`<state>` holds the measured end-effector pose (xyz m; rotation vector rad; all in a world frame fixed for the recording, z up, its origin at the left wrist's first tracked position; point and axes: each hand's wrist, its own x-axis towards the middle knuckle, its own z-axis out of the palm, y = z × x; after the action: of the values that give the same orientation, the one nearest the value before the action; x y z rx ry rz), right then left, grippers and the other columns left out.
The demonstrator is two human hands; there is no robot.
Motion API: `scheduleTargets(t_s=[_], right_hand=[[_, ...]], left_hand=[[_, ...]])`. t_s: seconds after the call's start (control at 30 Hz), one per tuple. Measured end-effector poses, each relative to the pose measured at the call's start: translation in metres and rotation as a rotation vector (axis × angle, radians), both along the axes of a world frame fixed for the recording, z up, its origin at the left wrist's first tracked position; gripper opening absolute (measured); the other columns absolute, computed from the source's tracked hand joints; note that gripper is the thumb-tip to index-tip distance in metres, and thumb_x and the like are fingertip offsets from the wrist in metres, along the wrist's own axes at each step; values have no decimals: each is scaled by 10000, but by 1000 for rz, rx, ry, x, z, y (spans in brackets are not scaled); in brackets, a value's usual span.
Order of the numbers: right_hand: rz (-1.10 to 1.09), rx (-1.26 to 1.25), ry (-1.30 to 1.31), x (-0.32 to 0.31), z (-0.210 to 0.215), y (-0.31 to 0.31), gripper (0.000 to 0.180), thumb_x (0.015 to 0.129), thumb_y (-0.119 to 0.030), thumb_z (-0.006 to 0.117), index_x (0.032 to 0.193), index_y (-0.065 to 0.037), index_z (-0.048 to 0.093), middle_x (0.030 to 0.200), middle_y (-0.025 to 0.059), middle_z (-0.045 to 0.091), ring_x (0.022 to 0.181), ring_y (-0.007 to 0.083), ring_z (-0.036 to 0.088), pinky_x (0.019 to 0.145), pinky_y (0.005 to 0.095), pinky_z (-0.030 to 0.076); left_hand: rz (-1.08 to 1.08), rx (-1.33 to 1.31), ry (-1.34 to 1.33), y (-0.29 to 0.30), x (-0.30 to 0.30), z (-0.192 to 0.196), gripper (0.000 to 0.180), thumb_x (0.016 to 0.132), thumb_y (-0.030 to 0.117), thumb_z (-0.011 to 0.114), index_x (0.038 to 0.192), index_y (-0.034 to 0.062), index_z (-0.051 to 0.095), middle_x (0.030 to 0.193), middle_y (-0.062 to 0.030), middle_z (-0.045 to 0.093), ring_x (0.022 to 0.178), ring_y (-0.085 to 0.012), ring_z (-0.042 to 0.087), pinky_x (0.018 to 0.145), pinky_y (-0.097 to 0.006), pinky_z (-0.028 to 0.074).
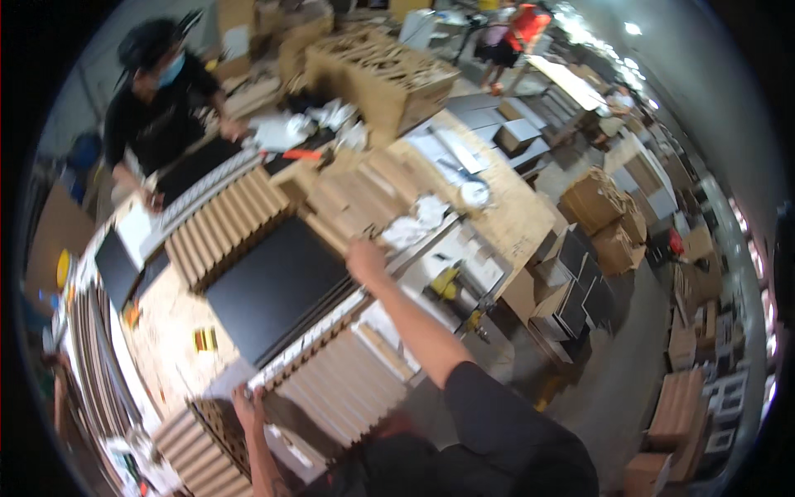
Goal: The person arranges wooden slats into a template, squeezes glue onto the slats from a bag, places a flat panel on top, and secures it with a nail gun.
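A stack of black flat panels (277,282) lies on the workbench in front of me. Along its near side runs a narrow white strip (310,335). At the strip's left end is my left hand (247,406), its fingers bent; what they grip is too blurred to make out. My right arm reaches across to the stack's far right corner. There my right hand (364,261) is closed, and anything inside it is hidden. Ridged brown boards (348,389) lie between my arms, with another ridged stack (203,455) beside my left wrist.
Two yellow power drills (447,283) lie right of my forearm. More ridged boards (228,219) and crumpled white wrapping (418,224) are beyond the panels. Across the bench a masked co-worker (161,108) handles a long panel. Open cartons (600,211) stand at the right.
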<state>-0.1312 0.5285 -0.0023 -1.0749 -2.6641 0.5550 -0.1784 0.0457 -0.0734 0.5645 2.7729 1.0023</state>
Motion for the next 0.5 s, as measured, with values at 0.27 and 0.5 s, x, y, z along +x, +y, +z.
scheduleTargets(t_s=[0.27, 0.5], right_hand=[[111, -9, -132, -8, -6, 0, 164, 816, -85, 624, 884, 45, 697, 914, 250, 702, 878, 399, 709, 751, 511, 569], [-104, -781, 350, 201, 55, -47, 292, 1045, -232, 473, 833, -35, 509, 602, 46, 575, 463, 117, 542, 427, 268, 419]], left_hand=[[94, -113, -109, 3, 9, 11, 445, 862, 276, 722, 1150, -46, 615, 1068, -243, 589, 978, -420, 581, 870, -462, 463], [59, -76, -123, 26, 4, 37, 554, 913, 402, 669, 1242, -36, 585, 1208, -247, 570, 1091, -425, 566, 927, -451, 451]])
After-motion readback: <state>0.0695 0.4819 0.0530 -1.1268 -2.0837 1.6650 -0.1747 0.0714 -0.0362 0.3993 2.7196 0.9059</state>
